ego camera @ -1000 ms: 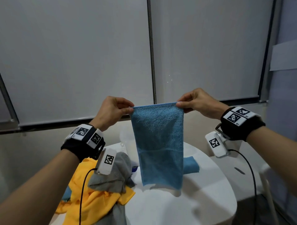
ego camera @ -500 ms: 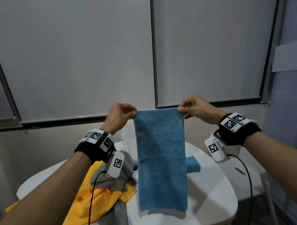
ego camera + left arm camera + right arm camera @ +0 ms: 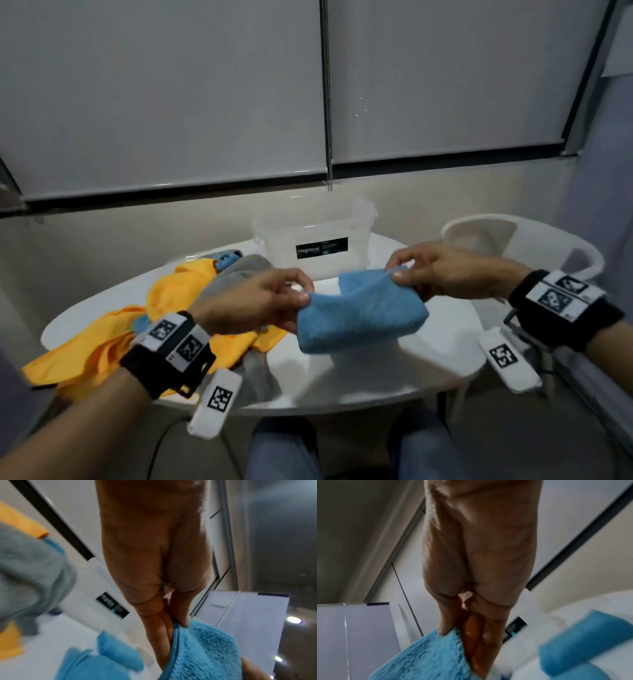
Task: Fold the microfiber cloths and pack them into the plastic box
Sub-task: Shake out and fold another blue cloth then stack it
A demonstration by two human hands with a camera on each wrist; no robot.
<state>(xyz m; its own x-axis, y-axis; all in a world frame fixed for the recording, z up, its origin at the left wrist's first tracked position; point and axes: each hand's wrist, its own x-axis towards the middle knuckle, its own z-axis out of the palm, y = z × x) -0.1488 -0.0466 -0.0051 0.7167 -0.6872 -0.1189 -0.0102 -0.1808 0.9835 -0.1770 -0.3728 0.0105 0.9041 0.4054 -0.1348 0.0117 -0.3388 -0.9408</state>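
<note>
A blue microfiber cloth (image 3: 359, 313) sags doubled over, low above the white table (image 3: 342, 383). My left hand (image 3: 303, 296) pinches its left top corner between thumb and fingers, and my right hand (image 3: 399, 272) pinches the right corner. The left wrist view shows the thumb (image 3: 183, 622) pressed on the cloth's hem (image 3: 205, 649). In the right wrist view, the fingers (image 3: 447, 627) hold the cloth (image 3: 423, 655). The translucent plastic box (image 3: 315, 229), with a black label, stands open at the table's far edge, behind the cloth.
Yellow cloths (image 3: 102, 346) and a grey cloth (image 3: 236, 270) lie heaped on the table's left half, with a small blue piece (image 3: 226, 258) beyond them. Another folded blue cloth (image 3: 106, 660) lies just behind the held one. A white chair (image 3: 513, 236) stands at the right.
Both hands have come down from chest height to just above the table. The blue cloth, which hung full length, is now doubled over. The view has tilted down, so the box shows.
</note>
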